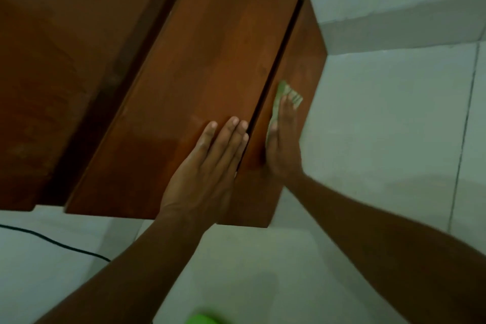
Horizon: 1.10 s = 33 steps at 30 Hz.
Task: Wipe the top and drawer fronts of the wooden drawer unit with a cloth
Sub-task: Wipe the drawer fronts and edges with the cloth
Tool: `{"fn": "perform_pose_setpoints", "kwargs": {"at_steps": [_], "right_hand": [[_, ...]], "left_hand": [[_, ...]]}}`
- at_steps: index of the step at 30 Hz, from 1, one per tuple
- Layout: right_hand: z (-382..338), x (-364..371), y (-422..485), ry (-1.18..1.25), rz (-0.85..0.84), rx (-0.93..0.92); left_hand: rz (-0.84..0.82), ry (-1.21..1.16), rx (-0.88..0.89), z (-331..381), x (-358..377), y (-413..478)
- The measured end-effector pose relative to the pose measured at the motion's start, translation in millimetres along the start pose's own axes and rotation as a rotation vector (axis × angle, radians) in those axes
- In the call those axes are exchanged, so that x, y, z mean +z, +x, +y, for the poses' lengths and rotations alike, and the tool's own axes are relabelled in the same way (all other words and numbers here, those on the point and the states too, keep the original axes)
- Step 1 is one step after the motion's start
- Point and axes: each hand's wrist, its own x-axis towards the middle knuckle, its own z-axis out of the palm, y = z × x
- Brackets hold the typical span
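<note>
The head view looks steeply down the front of the wooden drawer unit (184,74), its reddish-brown panels running diagonally across the frame above a pale tiled floor (394,139).

The left hand (207,166) lies flat on the broad drawer front (215,42). Its fingers (231,134) are straight and pressed close together, with the thumb held a little apart, and the fingertips stop just beside the dark gap that separates this panel from the next one.

On the other side of that gap, the right hand (282,145) presses a pale green cloth (282,87) against the narrower drawer front (302,55). The fingers (288,108) are straight and lie close together over the cloth, flat rather than pinching. The cloth sits about halfway along the narrow panel, showing past the fingertips and along the thumb side of the hand; the rest is covered by the palm. The two hands are near each other, apart only by the gap.

A thin black cable (52,241) crosses the floor at lower left. At the bottom edge a bright green shape (205,319) is cut off and blurred — I cannot tell what it is.
</note>
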Motion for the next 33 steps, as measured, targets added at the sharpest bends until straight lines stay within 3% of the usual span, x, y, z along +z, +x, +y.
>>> {"fn": "perform_pose_setpoints", "kwargs": {"at_steps": [4,6,9,13,15,19,22,25,27,30,33], "right_hand": [[-5,-8,52,0.091,0.222,0.43],[-18,-16,41,0.119,0.274,0.488],[-49,-17,-36,0.164,0.221,0.281],[-58,0,-139,0.074,-0.179,-0.028],[-39,4,-129,0.009,-0.227,-0.095],[-13,2,-50,-0.02,-0.137,-0.139],[7,-2,21,-0.007,0.038,0.03],[20,-13,72,0.066,0.2,0.406],[21,-21,75,0.092,0.229,0.552],[-12,-31,18,0.158,0.263,0.37],[-57,-22,-91,0.178,-0.055,0.067]], "left_hand": [[0.004,-0.013,-0.017,-1,-1,1],[0.005,-0.021,-0.02,-2,-4,1],[-0.008,-0.023,-0.023,-3,-7,2],[-0.047,-0.012,-0.048,-20,-22,16],[-0.044,-0.011,-0.052,-28,-28,25],[-0.003,-0.026,-0.052,-27,-26,29],[-0.027,-0.037,-0.042,-26,-26,31],[-0.049,-0.032,-0.038,-26,-28,36],[-0.052,-0.034,-0.039,-25,-28,37],[-0.051,-0.046,-0.043,-24,-28,35],[-0.024,-0.058,-0.057,-23,-27,35]]}}
